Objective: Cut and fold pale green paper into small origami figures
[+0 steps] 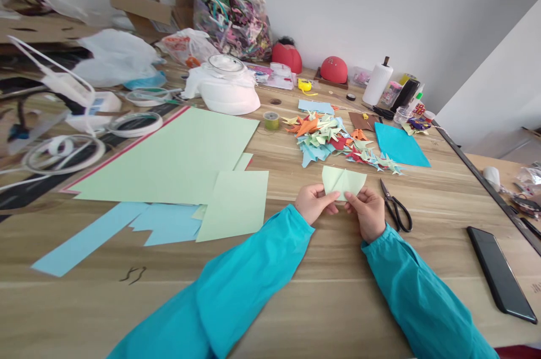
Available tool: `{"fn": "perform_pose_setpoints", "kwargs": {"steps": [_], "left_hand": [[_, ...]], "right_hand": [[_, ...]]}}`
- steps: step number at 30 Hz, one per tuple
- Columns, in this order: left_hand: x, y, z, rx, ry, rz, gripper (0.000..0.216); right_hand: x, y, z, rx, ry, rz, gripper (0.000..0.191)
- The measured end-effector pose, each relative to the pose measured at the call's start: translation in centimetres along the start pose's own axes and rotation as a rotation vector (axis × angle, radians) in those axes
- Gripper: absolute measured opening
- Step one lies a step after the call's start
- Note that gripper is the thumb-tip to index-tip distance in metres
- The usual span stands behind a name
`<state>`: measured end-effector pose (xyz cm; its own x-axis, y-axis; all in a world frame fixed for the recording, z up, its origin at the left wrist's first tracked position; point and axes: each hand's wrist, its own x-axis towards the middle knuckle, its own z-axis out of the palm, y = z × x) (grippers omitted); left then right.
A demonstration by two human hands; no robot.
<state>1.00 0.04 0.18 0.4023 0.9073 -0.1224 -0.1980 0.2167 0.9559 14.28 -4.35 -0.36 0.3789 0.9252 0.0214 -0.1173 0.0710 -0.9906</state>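
A small piece of pale green paper with creases across it is held up just over the wooden table. My left hand pinches its lower left edge, thumb on top. On the lower right edge my right hand grips the same paper between thumb and fingers. Behind it lies a heap of small folded paper cranes in orange, green, blue and red. Black-handled scissors rest just right of my right hand.
Large green sheets and blue paper strips lie at left. A phone sits at right, a turquoise square behind the scissors. A thread spool, red pincushions and a white bottle stand farther back.
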Motion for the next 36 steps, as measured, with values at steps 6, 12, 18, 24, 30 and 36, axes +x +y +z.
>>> {"fn": "perform_pose_setpoints", "kwargs": {"steps": [6,12,18,24,30,36], "left_hand": [[-0.04,0.30,0.01,0.014,-0.029,-0.080,0.027],[-0.12,0.59,0.13,0.124,-0.073,-0.103,0.020],[-0.30,0.67,0.26,0.228,-0.123,-0.094,0.018],[-0.30,0.44,0.35,0.229,-0.060,-0.072,0.017],[-0.33,0.52,0.39,0.174,-0.039,-0.088,0.018],[-0.37,0.48,0.26,0.122,-0.016,-0.054,0.016]], "right_hand": [[-0.04,-0.08,0.11,0.009,-0.001,-0.001,0.030],[-0.16,-0.18,0.15,0.019,-0.004,-0.003,0.029],[-0.14,-0.01,0.09,0.024,-0.030,-0.023,0.027],[-0.29,0.04,0.25,0.048,-0.033,-0.028,0.027],[-0.53,-0.05,0.60,0.054,-0.025,-0.027,0.027],[-0.45,0.13,0.46,0.030,-0.097,0.005,0.029]]}}
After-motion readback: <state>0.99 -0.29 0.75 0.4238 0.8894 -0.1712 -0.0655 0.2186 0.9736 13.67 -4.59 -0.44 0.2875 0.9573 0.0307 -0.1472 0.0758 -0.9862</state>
